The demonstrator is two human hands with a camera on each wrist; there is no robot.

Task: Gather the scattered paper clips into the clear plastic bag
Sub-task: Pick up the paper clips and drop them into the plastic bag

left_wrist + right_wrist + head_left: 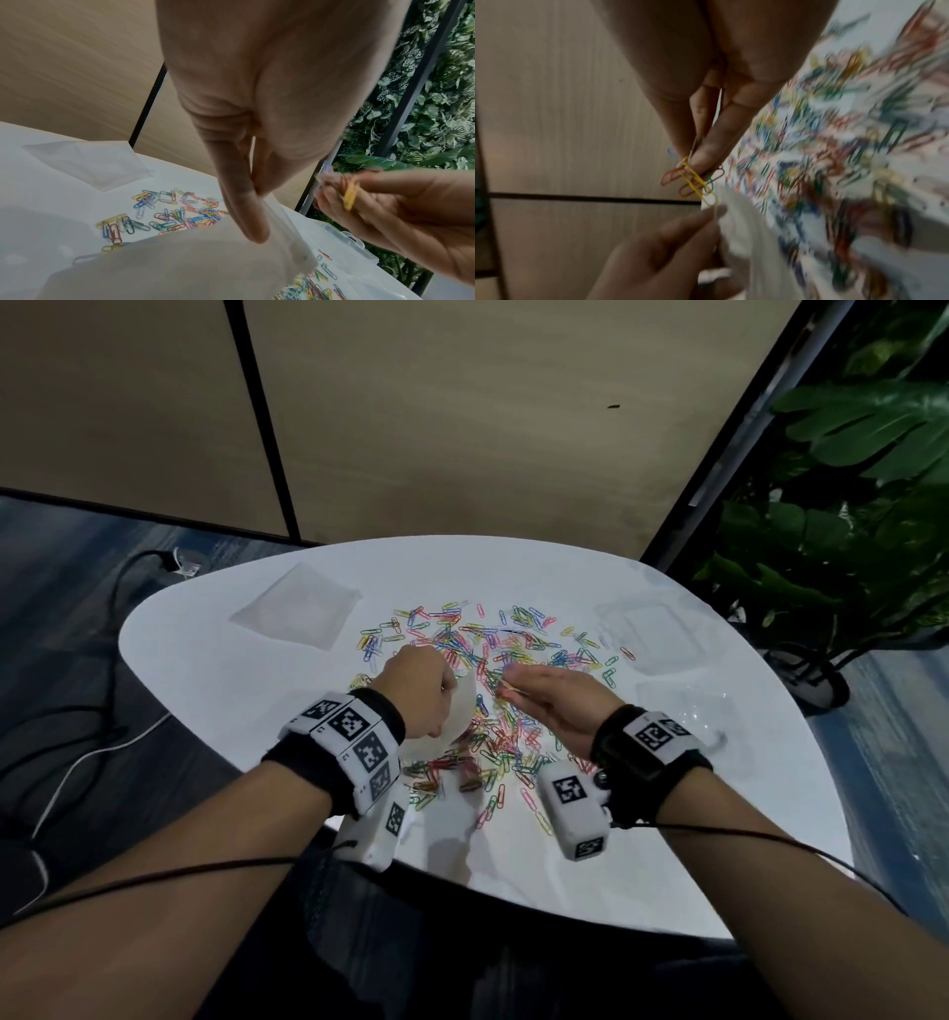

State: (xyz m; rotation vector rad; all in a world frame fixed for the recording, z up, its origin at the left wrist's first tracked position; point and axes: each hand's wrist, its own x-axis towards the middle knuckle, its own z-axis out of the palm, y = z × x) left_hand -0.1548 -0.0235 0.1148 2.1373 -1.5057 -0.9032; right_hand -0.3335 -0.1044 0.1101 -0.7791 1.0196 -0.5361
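My white rounded table point(215, 660) carries a dense scatter of coloured paper clips point(493, 660) across its middle. A flat clear bag point(297, 612) lies near its far left edge; clear plastic containers point(662, 634) sit near its right edge.

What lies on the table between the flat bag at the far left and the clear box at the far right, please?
In the head view, scattered paper clips cover the table between the flat bag and the clear box.

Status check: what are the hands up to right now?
Left hand pinching clear plastic bag open. Right hand pinching coloured paper clips beside it. Nothing blocking.
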